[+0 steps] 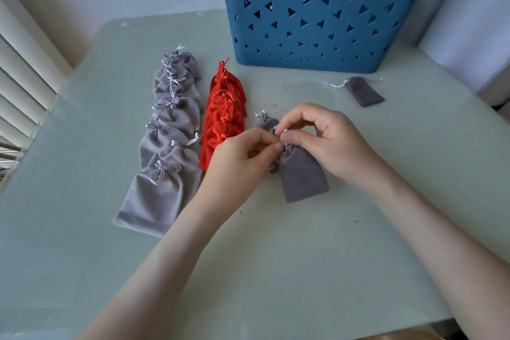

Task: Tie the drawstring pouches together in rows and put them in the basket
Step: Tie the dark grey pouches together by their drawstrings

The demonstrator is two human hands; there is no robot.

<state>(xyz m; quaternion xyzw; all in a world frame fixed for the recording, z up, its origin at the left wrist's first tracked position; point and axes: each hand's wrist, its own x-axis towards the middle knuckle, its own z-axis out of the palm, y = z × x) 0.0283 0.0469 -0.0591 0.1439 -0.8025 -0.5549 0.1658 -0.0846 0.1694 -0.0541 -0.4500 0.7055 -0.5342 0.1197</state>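
Observation:
A dark grey pouch (pixel 302 176) lies at the table's middle, its gathered neck between my hands. My left hand (pixel 242 154) and my right hand (pixel 328 135) each pinch its pale drawstring at the neck. Another dark grey pouch (pixel 266 122) lies just behind, partly hidden by my fingers. To the left lie a tied row of red pouches (pixel 225 116) and a tied row of light grey pouches (pixel 169 130). A single dark grey pouch (pixel 364 91) lies alone at the right. The blue basket (pixel 325 14) stands at the back.
The pale green table (pixel 303 257) ends at a window blind (pixel 19 72) on the left and a white wall on the right. The basket has triangular holes in its wall, and its inside is hidden from view.

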